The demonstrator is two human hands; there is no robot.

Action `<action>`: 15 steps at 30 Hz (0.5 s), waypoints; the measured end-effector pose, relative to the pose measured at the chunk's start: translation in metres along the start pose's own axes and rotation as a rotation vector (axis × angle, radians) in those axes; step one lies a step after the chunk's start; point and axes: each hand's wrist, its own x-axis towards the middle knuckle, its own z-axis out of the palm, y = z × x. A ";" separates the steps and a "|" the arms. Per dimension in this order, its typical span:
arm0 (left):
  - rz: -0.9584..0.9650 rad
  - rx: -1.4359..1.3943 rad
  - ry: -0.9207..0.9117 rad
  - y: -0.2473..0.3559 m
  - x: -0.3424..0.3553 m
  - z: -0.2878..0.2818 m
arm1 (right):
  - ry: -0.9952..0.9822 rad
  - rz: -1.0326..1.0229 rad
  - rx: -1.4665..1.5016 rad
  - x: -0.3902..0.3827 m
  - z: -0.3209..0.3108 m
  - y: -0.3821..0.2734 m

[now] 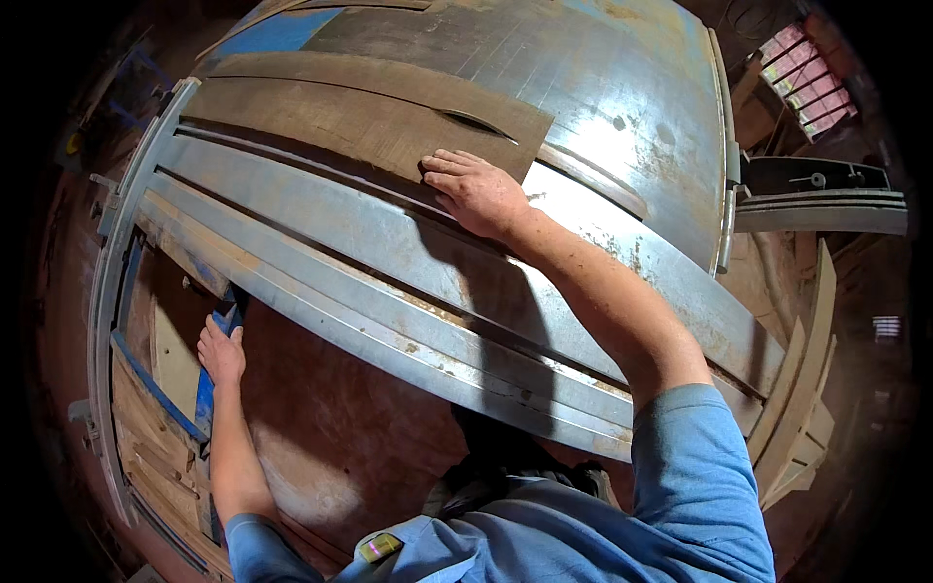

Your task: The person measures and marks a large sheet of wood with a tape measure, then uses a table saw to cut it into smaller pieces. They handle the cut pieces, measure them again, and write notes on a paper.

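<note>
A wide brown wooden board (321, 121) lies on the metal machine table (632, 126), with a long dark crack that widens into a gap at its right end. My right hand (471, 189) rests on the board's near edge, fingers stretched out across its surface and nothing held. Down at the left, below the sliding metal rail (379, 335), my left hand (223, 352) has its fingers closed on a blue metal frame (205, 394). The underside of that grip is hidden.
Long grooves run along the rail between me and the board. A metal crossbar (107, 262) borders the left side. Boards (802, 360) lean at the right, near a projecting metal arm (816, 209). Wood pieces (151, 418) lie below the blue frame.
</note>
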 end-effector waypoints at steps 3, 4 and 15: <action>-0.007 -0.001 -0.015 0.000 0.000 -0.001 | -0.005 0.005 0.005 0.000 -0.001 -0.001; -0.011 0.006 -0.015 0.000 0.000 -0.002 | -0.011 0.003 0.010 0.000 -0.002 -0.001; -0.020 -0.001 -0.017 0.000 -0.001 -0.003 | 0.066 -0.021 0.031 -0.002 -0.004 -0.006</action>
